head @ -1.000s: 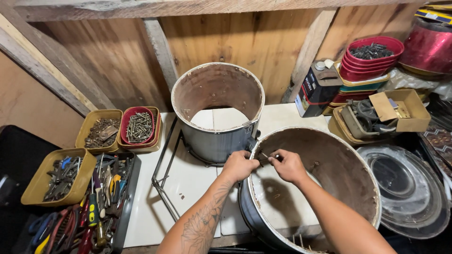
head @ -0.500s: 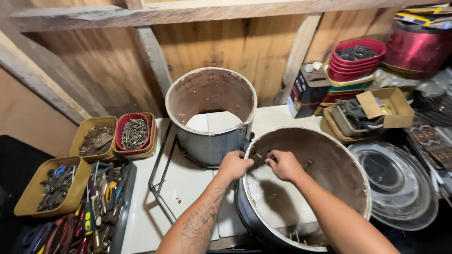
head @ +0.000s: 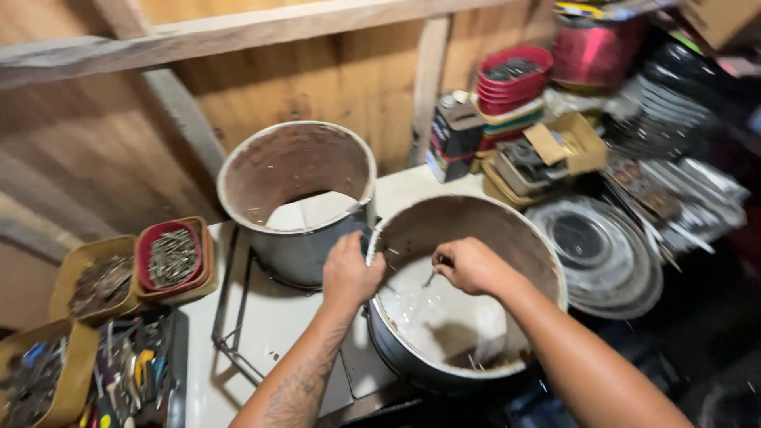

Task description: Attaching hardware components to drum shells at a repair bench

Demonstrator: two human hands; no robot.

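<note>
A large bottomless metal drum stands at the front of the white table, its brown inner wall facing me. My left hand grips the drum's near-left rim from outside. Inside the rim my right hand is closed around a thin metal tool, maybe a screwdriver; its tip is too small to make out. A second, smaller bottomless drum stands just behind, touching or nearly touching the first.
Trays of nails and screws and loose hand tools lie at the left. A wire rack lies under the smaller drum. Stacked red bowls, a dark can, a cardboard box and round metal lids crowd the right.
My view has swung right and tilted. My right hand has dipped slightly deeper inside the drum's rim; my left hand keeps its grip on the rim.
</note>
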